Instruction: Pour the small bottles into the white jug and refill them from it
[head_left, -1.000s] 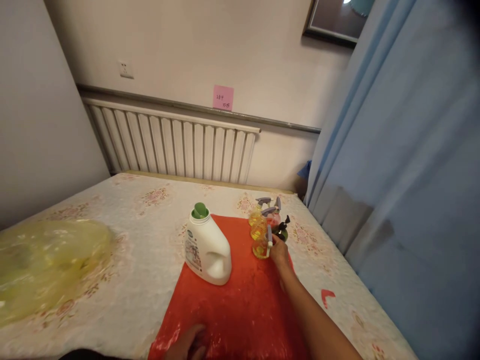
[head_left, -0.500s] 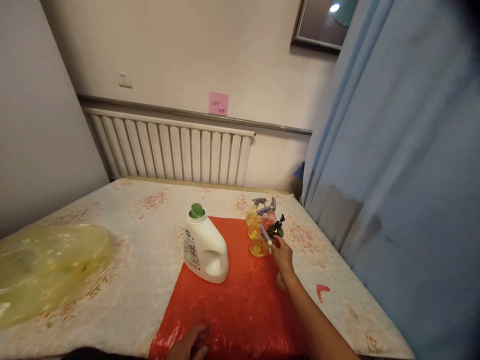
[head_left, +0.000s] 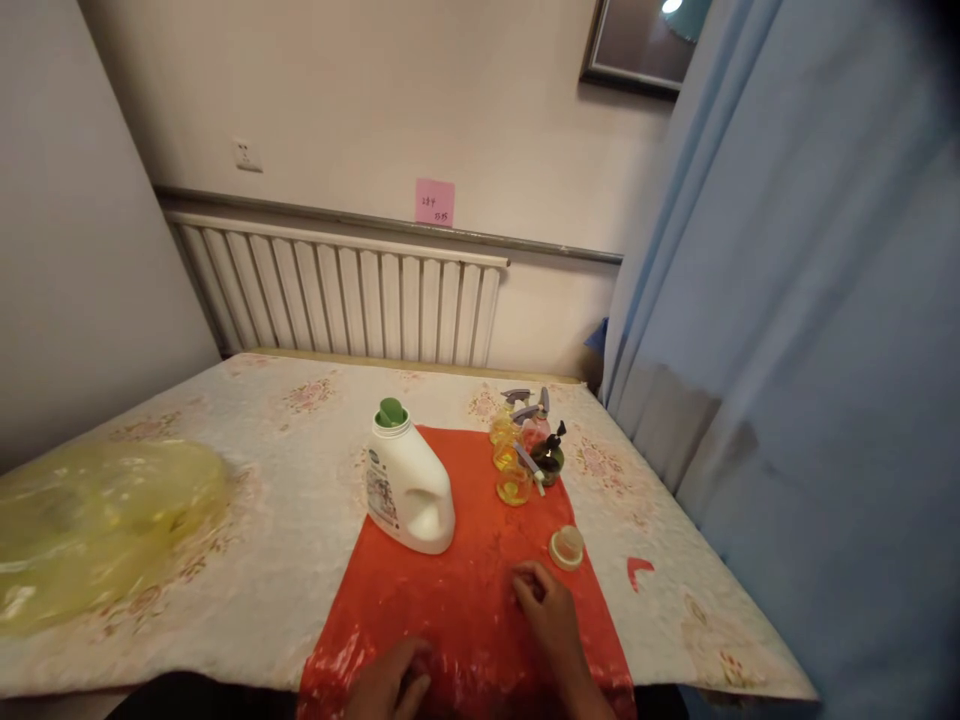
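Note:
My right hand (head_left: 547,610) is above the red plastic sheet (head_left: 457,600), its fingers curled in and nothing visible in them. Just beyond it lies a pale translucent cap (head_left: 566,547). At the front edge my left hand (head_left: 390,682) rests low over the sheet, thumb and fingers loosely apart and empty. A white detergent jug (head_left: 416,495) with a green spout stands on the sheet. To its right are several small bottles: yellow spray bottles, the nearest yellow bottle (head_left: 514,487) with a grey trigger head, a pink bottle (head_left: 536,432) and a dark green bottle (head_left: 550,462) with a black pump.
A crumpled yellow plastic bag (head_left: 112,520) lies on the left of the floral cloth (head_left: 292,500). A small red strip (head_left: 637,572) is on the right side. Behind stands a white radiator (head_left: 345,300); a blue curtain (head_left: 772,330) hangs along the right.
My right hand has drawn back from the nearest spray bottle and pump bottle towards me, uncovering the cap. My left hand has shifted slightly right. The jug and bottles stay in place.

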